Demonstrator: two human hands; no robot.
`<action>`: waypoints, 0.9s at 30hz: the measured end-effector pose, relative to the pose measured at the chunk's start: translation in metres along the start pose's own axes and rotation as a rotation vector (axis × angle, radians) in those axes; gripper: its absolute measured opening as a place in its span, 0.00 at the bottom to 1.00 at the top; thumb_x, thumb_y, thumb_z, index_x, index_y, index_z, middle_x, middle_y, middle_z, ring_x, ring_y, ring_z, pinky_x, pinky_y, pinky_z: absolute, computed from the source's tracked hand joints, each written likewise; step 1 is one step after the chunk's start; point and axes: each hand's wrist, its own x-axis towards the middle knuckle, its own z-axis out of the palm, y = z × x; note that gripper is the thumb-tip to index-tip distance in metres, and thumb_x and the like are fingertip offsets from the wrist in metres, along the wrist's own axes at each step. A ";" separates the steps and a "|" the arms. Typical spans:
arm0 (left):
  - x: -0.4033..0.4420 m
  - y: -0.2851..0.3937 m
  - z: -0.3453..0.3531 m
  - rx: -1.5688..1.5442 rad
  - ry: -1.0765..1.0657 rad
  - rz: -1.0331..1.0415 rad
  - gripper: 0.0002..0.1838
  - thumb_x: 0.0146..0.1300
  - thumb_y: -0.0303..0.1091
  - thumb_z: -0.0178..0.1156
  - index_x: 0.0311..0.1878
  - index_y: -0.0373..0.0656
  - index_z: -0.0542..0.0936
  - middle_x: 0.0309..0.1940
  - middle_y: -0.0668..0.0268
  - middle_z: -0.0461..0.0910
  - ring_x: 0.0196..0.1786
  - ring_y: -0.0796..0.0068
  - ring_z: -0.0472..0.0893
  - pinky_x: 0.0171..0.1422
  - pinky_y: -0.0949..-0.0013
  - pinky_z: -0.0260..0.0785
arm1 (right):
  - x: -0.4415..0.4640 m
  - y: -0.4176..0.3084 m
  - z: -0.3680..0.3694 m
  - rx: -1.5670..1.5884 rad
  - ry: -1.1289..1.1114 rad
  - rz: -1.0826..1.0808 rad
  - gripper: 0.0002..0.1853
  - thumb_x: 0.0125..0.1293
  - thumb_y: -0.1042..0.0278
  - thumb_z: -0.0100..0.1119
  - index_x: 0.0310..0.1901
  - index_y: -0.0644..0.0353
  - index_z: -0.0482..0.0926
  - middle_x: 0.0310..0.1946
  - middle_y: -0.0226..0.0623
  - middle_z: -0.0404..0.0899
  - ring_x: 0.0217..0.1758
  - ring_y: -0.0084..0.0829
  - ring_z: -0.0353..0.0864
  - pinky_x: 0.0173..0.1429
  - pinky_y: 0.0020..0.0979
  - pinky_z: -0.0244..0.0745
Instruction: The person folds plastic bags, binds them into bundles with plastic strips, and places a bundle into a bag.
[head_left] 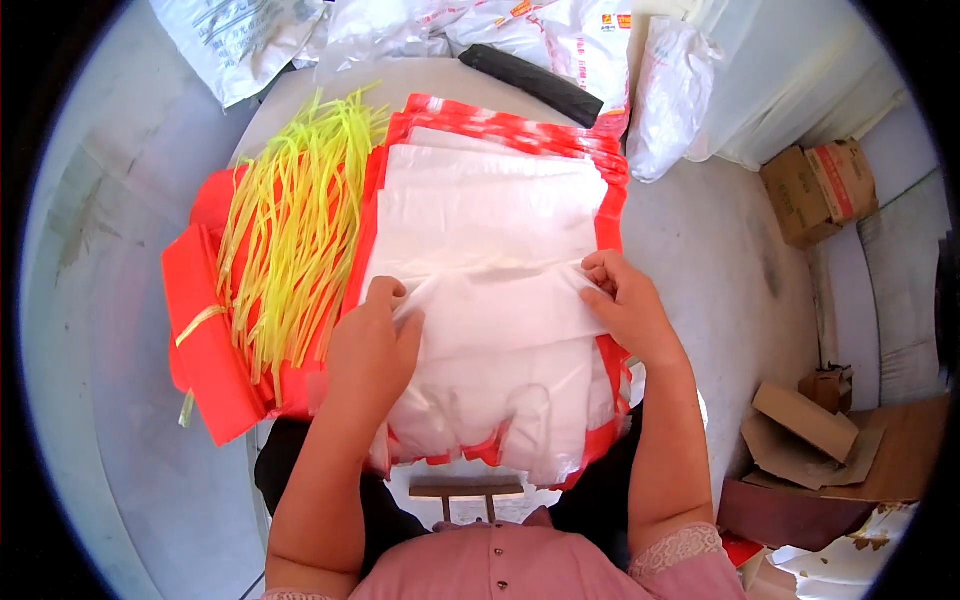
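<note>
A stack of thin white plastic bags [490,215] lies in front of me on a pile of red-edged plastic bags [611,215]. At the left edge of the top white bag, my left hand [382,335] is closed on the plastic, thumb and fingers pinching it. My right hand [627,305] pinches the same bag at its right edge. Between both hands the bag is creased and partly folded over. The handle ends of the bags point toward my lap. To the left lie many loose yellow plastic strips [290,230] on red plastic.
A folded red bundle [205,320] tied with a yellow strip sits at far left. Behind the stack are a black roll [530,85] and white printed sacks [390,35]. Cardboard boxes [820,190] stand on the floor at right, with an opened carton [800,435] nearer me.
</note>
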 end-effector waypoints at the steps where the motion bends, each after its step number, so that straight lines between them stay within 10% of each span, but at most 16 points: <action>1: -0.001 -0.001 -0.002 -0.056 -0.022 -0.027 0.17 0.70 0.33 0.66 0.58 0.39 0.75 0.41 0.46 0.85 0.43 0.48 0.85 0.47 0.53 0.75 | 0.001 0.000 0.000 -0.034 0.000 -0.028 0.18 0.71 0.72 0.63 0.61 0.61 0.79 0.51 0.47 0.86 0.56 0.41 0.86 0.62 0.38 0.79; 9: -0.003 0.003 -0.014 -0.143 -0.125 -0.062 0.12 0.71 0.30 0.64 0.54 0.38 0.77 0.40 0.49 0.84 0.42 0.48 0.84 0.49 0.54 0.75 | -0.010 -0.018 0.005 -0.168 0.112 -0.075 0.14 0.71 0.71 0.61 0.57 0.60 0.82 0.57 0.45 0.85 0.60 0.45 0.84 0.65 0.41 0.78; 18: -0.003 -0.004 0.003 0.045 0.059 0.177 0.09 0.70 0.33 0.65 0.45 0.37 0.81 0.36 0.51 0.81 0.43 0.44 0.81 0.48 0.49 0.73 | 0.020 -0.027 0.066 -0.277 0.169 -0.708 0.24 0.69 0.74 0.64 0.67 0.59 0.78 0.59 0.46 0.84 0.64 0.51 0.80 0.71 0.46 0.72; 27: 0.000 -0.001 0.002 -0.004 0.038 0.113 0.09 0.71 0.33 0.65 0.45 0.37 0.82 0.37 0.53 0.83 0.44 0.47 0.83 0.50 0.52 0.75 | 0.024 -0.039 0.070 -0.293 0.082 -0.457 0.26 0.70 0.78 0.61 0.70 0.59 0.77 0.46 0.48 0.84 0.52 0.51 0.80 0.62 0.50 0.74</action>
